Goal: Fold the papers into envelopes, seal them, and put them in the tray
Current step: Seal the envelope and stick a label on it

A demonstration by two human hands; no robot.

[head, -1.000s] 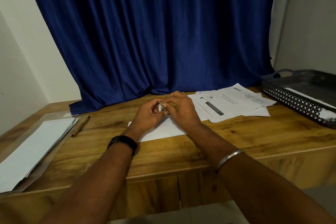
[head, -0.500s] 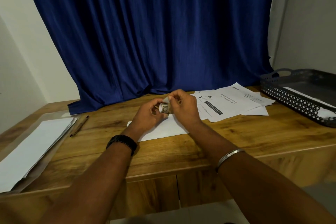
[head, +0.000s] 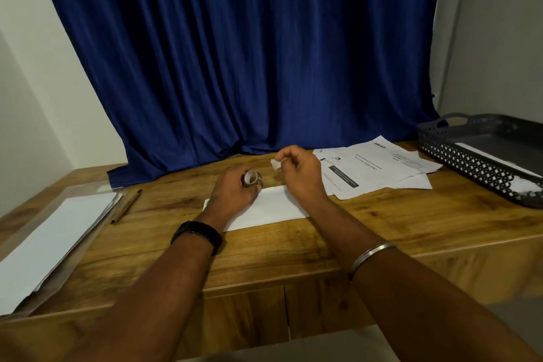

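the left hand point(head: 235, 189) is curled round a small tape roll point(head: 252, 179) and grips it, the roll's hollow core turned up toward the camera. the right hand point(head: 301, 172) is lifted just to the right of it. its thumb and forefinger pinch a short tape piece point(head: 275, 164) that sticks out toward the left hand, and its other fingers are loosely curled. roll and piece are apart.

the envelope point(head: 274, 209), a white folded strip, lies flat on the table point(head: 293, 250) directly under both hands, and the left wrist covers its left end. whether the left hand rests on it i cannot tell.

just right of the right hand lie printed papers point(head: 367, 169), fanned and overlapping. well beyond them to the right sits the tray point(head: 470, 163), dark with a lattice wall, and a white sheet point(head: 493, 157) lies inside.

a pen point(head: 126, 206) lies well to the left of the left hand, and further left is a stack point(head: 53, 241) of white paper in a clear sleeve. a black watch point(head: 198, 233) is on the left wrist and a metal bangle point(head: 371, 254) on the right forearm. a blue curtain point(head: 249, 53) hangs behind the hands.
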